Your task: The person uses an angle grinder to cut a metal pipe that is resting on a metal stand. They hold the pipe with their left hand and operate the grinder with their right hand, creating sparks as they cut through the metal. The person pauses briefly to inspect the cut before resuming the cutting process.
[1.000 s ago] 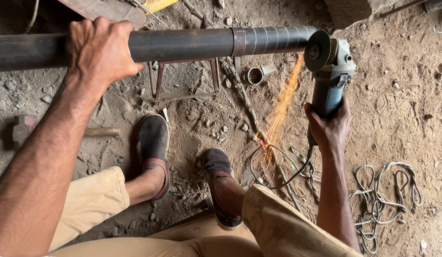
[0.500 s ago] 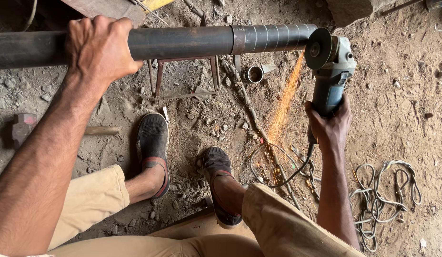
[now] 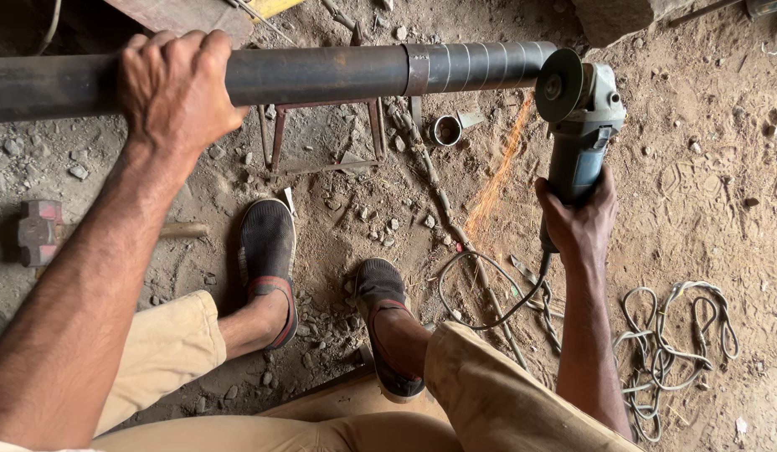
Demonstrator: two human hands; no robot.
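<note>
Left hand was clamped over the top of the dark steel pipe, fingers curled around it, knuckles toward the camera. Pipe ran level across the upper frame, from the left edge to its cut end at upper right; the right-hand section showed a band and lighter ring marks. Pipe rested on a small metal stand set on the dirt floor.

Right hand was wrapped tight around the body of the blue-grey angle grinder, held upright with the head uppermost. Grinder disc met the pipe's open end face. Orange sparks fell in a streak down and to the left from the contact point toward the floor.

Black power cord looped from the base of the grinder across the ground near the right foot. Short ring of cut pipe lay on the floor below the pipe, near the stand. Hammer lay at far left, well apart from the work. Coil of pale wire lay at lower right. Both feet in dark slip-on shoes, planted on the dirt under the pipe; trousers tan
</note>
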